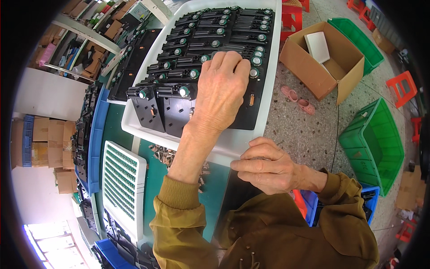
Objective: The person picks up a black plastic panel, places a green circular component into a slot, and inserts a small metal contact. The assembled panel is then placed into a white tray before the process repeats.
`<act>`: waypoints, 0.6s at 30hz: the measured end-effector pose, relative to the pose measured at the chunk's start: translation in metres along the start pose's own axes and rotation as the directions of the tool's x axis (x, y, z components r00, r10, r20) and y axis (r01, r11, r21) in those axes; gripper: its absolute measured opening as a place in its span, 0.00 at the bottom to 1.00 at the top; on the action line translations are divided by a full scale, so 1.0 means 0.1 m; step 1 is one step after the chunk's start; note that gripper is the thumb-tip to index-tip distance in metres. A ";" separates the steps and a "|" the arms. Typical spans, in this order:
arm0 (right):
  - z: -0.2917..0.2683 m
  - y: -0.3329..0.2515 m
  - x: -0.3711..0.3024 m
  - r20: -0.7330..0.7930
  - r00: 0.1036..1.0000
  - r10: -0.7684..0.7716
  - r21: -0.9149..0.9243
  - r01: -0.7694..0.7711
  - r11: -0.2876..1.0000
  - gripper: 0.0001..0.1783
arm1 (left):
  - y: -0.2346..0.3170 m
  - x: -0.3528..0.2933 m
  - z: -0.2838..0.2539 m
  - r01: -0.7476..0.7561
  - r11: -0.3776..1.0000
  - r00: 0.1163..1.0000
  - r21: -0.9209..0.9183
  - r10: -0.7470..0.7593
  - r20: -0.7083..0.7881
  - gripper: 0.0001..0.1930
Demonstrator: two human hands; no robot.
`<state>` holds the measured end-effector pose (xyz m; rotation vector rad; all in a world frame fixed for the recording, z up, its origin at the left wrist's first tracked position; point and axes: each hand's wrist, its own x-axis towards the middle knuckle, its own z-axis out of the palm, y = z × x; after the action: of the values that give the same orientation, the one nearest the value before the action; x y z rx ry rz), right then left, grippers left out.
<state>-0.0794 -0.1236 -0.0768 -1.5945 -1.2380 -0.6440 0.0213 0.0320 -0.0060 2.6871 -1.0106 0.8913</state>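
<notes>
A large white tray [126, 117] holds rows of black plastic housings [175, 111], each with a round silver piece [183, 92] in a green ring. My left hand [221, 87] reaches over the front rows, its fingers curled down among the housings. Its fingertips are hidden, so what they grip cannot be seen. By the tray's near right corner is my right hand [268, 167], thumb and fingers pressed together in a pinch. Anything between those fingertips is too small to make out. Small copper-coloured strips [251, 99] show on the front housings.
On the green table [153, 190] lie a white tray of small green pieces [123, 184] and a pile of small metal strips [163, 154]. To the right, an open cardboard box [309, 74], green crates [376, 143] and pink clogs [298, 99] are on the floor.
</notes>
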 end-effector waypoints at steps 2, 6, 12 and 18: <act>-0.02 0.00 0.00 0.020 1.000 -0.019 0.014 0.018 1.000 0.08 | 0.02 0.01 0.02 -0.008 0.999 1.000 -0.052 0.008 -0.008 0.18; -0.01 -0.01 -0.01 0.026 0.999 -0.019 0.001 0.019 1.000 0.08 | -0.02 -0.08 0.11 0.004 0.995 1.000 -0.097 -0.003 0.006 0.18; -0.02 -0.01 0.00 0.037 0.999 -0.012 -0.012 0.013 1.000 0.07 | 0.00 -0.11 0.10 0.043 0.987 0.999 -0.154 -0.043 0.000 0.20; -0.01 -0.01 0.00 0.010 1.000 -0.007 -0.011 0.007 1.000 0.07 | -0.03 -0.16 -0.07 0.149 0.976 0.989 -0.158 -0.145 0.031 0.29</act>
<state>-0.0805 -0.1246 -0.0763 -1.6049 -1.2498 -0.6484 0.0107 0.0457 -0.0094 2.5994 -0.8349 0.7254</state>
